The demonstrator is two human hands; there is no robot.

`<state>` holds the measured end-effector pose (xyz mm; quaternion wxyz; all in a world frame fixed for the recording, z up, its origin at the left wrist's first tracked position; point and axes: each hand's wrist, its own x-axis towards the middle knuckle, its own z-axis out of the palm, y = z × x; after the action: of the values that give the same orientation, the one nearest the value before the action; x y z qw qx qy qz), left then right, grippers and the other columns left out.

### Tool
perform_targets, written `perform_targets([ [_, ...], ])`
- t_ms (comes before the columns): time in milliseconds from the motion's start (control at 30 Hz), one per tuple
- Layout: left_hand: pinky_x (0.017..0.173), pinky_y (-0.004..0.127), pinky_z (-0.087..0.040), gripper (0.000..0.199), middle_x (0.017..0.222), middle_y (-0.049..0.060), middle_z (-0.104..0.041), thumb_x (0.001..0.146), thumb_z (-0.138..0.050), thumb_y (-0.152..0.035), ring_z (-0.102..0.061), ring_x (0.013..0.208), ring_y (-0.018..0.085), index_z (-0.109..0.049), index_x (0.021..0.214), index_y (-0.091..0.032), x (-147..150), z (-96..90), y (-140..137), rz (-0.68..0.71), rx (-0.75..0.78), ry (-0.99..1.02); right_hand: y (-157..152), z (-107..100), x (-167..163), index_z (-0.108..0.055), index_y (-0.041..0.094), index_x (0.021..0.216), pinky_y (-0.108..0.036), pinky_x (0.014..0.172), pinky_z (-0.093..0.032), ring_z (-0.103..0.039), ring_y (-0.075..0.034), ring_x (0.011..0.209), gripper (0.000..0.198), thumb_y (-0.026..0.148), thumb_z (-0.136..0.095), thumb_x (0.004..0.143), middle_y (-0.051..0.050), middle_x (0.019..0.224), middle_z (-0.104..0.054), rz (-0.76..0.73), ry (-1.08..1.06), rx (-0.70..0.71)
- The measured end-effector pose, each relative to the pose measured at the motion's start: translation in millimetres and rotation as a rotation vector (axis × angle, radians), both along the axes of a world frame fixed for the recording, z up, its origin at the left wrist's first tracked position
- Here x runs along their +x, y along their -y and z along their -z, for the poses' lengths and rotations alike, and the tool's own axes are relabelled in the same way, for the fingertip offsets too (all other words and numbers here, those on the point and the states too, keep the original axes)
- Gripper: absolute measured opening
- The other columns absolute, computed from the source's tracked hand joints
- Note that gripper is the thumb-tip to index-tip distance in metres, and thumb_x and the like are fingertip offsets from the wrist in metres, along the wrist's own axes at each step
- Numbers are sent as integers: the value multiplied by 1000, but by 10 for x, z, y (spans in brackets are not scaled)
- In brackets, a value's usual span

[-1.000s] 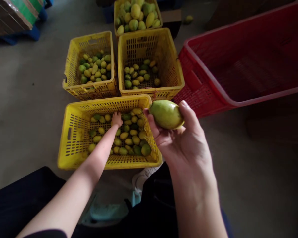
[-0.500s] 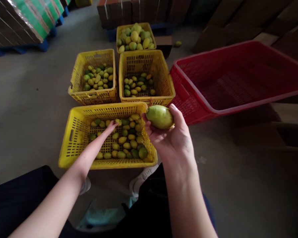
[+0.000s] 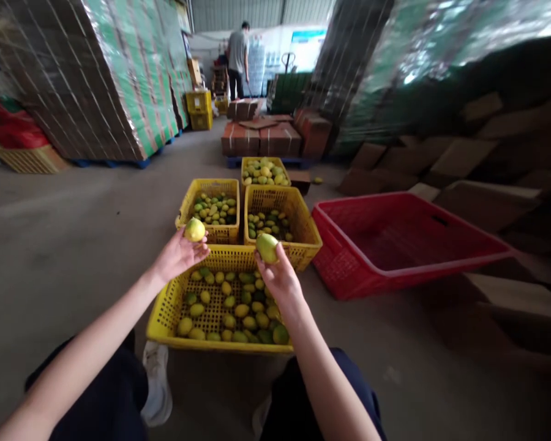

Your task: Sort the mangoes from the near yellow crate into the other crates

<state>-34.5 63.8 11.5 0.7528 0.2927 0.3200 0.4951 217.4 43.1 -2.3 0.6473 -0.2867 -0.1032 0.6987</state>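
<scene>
Right hand (image 3: 281, 278), gripping green fruit (image 3: 267, 247), apparently hides part of the near crate (image 3: 220, 345).

Two held fruits (image 3: 194, 229), four fruit crates (image 3: 166, 315)

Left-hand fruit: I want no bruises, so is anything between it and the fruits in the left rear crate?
The near rim of the left rear crate may: the held fruit in the left hand overlaps it in view, clearance unclear. Nothing else visible blocks the fruits inside.
</scene>
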Motion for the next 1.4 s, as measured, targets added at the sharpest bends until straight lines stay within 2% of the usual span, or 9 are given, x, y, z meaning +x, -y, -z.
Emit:
perform_targets([
  [133,83,29,-59,38,93,7,-72,85,-69,-48,-69,81,15,-70,99,-13,-2,215,261,-23,-10,66,137,199,-154,-71,26,83,-27,77,-58,-70,-15,84,26,30,-86,62,2,87,-76,-139,118,22],
  [233,81,27,-58,36,88,7,-72,74,-82,-40,-68,76,13,-69,91,-11,72,451,331,-122,-46,78,215,375,-222,-71,23,77,-27,57,-54,-63,-15,61,33,54,-79,67,-2,73,-72,-290,216,-50],
  [300,79,27,-57,38,86,7,-72,69,-86,-38,-68,74,13,-69,88,-11,133,498,358,-157,-40,64,234,424,-272,-70,23,75,-27,46,-47,-53,-13,51,40,60,-80,62,-2,68,-69,-292,300,-29],
  [433,83,29,-55,48,90,7,-71,63,-87,-45,-67,79,14,-70,93,-11,206,347,407,-141,131,-55,228,343,-382,-72,24,89,-29,61,-52,-62,-17,69,50,39,-92,46,0,82,-73,-66,577,192],
  [533,87,32,-53,61,106,9,-70,61,-89,-42,-67,90,18,-68,111,-15,207,211,386,-259,351,-274,219,262,-434,-71,26,106,-35,80,-55,-66,-22,91,62,30,-92,48,-2,103,-74,39,780,362],
  [633,86,33,-52,61,110,8,-69,59,-90,-33,-66,88,18,-67,113,-18,202,173,306,-404,537,-529,195,251,-455,-70,26,110,-38,82,-56,-67,-23,93,61,33,-90,53,-2,105,-75,108,848,400],
  [700,84,33,-52,53,106,7,-71,61,-88,-32,-65,84,17,-68,109,-19,218,194,250,-406,593,-609,170,267,-464,-70,25,110,-40,84,-56,-68,-24,92,59,35,-90,55,-3,104,-75,135,863,402],
  [1033,84,35,-52,60,100,6,-73,57,-89,-40,-66,87,19,-68,110,-20,262,229,220,-213,543,-552,79,270,-528,-70,23,110,-47,97,-54,-68,-29,107,58,39,-89,57,-7,114,-74,147,855,454],
  [1400,90,38,-51,57,110,9,-68,58,-89,-42,-65,92,20,-70,106,-19,148,175,257,-198,579,-591,120,277,-534,-64,25,106,-39,85,-56,-68,-22,91,56,41,-88,58,-3,98,-72,203,956,552],
])
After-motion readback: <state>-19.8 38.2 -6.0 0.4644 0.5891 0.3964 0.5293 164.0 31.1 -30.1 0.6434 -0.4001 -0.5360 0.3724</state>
